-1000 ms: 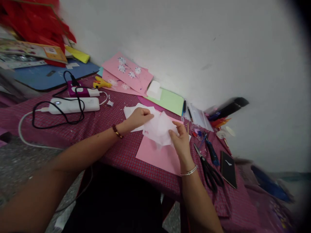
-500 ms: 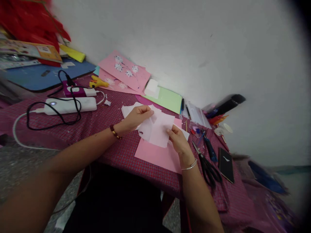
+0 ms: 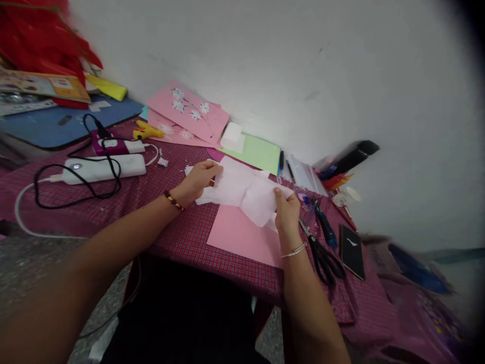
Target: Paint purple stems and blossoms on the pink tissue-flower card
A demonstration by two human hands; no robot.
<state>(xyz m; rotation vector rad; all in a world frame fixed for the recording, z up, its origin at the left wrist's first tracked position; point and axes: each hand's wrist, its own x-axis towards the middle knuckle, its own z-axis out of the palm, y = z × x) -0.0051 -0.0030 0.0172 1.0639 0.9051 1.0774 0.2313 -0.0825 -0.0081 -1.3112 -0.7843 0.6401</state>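
A thin white tissue paper (image 3: 242, 189) is stretched out between my two hands. My left hand (image 3: 199, 181) pinches its left end, thumb and fingers closed together. At the right end, my right hand (image 3: 287, 210) grips it with the thumb on top. Below the tissue lies a sheet of pink paper (image 3: 242, 237), partly covered by it. More white paper shows at the tissue's edges. Black-handled scissors (image 3: 322, 255) lie just right of my right wrist.
Pink cards with white flowers (image 3: 189, 111), a light green sheet (image 3: 261, 153) and a white block (image 3: 231, 135) lie along the wall. To the left are a yellow glue gun (image 3: 147, 130) and a white power strip (image 3: 104, 168) with black cable. A black notebook (image 3: 352, 253) lies right.
My hands have moved apart, the left one leftward and the right one slightly right. The white tissue now spreads wider between them. The view has shifted slightly.
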